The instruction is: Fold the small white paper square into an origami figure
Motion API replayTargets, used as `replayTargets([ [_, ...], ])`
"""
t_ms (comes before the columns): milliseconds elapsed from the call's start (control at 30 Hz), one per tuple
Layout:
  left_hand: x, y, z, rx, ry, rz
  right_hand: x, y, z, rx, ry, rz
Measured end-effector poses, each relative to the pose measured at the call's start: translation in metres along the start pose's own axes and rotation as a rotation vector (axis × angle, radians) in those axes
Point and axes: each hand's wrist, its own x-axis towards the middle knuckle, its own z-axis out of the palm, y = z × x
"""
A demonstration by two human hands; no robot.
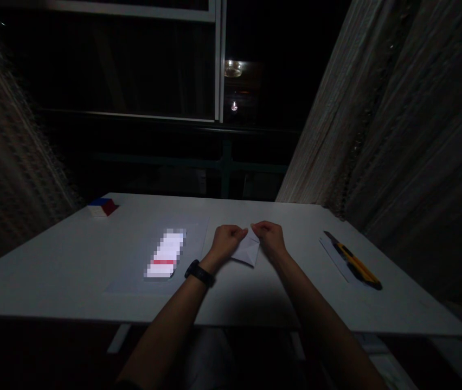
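A small folded piece of white paper (pixel 246 252) is between my hands, just above or on the white table (pixel 231 303); I cannot tell which. My left hand (pixel 228 239) grips its left side with curled fingers, the thumb pointing inward. At the upper right edge, my right hand (pixel 270 237) pinches the paper, thumb and forefinger together. Creases run across the paper's face, and its upper part is partly hidden by the hands. A dark watch (pixel 199 273) is on my left wrist.
Left of my hands, a lit phone (pixel 166 253) lies on a paper sheet (pixel 127 286). A puzzle cube (pixel 102 207) sits at the far left corner. To the right, a yellow and black utility knife (pixel 357 262) lies on a paper strip (pixel 334 259). Curtains (pixel 320 124) flank a dark window.
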Motion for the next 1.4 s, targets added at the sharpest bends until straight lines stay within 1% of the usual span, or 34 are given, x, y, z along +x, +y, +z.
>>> replayTargets([
  [233,0.001,-0.003,0.002,0.030,-0.008,0.011,0.003,0.006,0.000,0.008,0.003,0.017],
  [300,0.002,-0.004,0.002,0.013,0.021,-0.007,0.002,0.005,0.000,0.040,-0.025,0.028],
  [433,0.005,-0.005,0.000,-0.075,0.106,-0.067,-0.001,0.001,0.002,0.078,-0.136,0.079],
  [500,0.005,-0.004,-0.001,-0.133,0.127,-0.098,-0.001,0.002,0.001,0.065,-0.155,0.083],
  [633,0.004,-0.003,0.000,-0.180,0.091,-0.102,0.002,0.009,-0.002,-0.043,-0.091,-0.021],
  [700,0.004,-0.003,0.001,-0.211,0.066,-0.084,0.003,0.010,-0.003,-0.084,-0.096,-0.042],
  [767,0.004,-0.004,0.003,-0.249,0.068,-0.077,0.001,0.007,-0.003,-0.083,-0.142,-0.028],
  [833,0.005,-0.004,0.003,-0.267,0.096,-0.091,-0.001,0.000,-0.002,-0.046,-0.200,0.004],
  [967,0.007,-0.002,0.003,-0.272,0.142,-0.138,-0.006,-0.010,0.000,-0.024,-0.234,0.060],
  [1067,0.007,-0.002,0.003,-0.313,0.141,-0.149,-0.005,-0.007,0.000,-0.050,-0.223,0.063],
  [1233,0.007,-0.002,0.003,-0.343,0.150,-0.148,0.000,0.003,-0.002,-0.125,-0.164,-0.031],
  [1333,0.006,-0.001,0.002,-0.341,0.150,-0.131,0.000,-0.001,-0.004,-0.118,-0.182,-0.025],
  [1400,0.005,0.000,0.002,-0.372,0.117,-0.121,-0.001,-0.005,-0.006,-0.112,-0.220,-0.008],
])
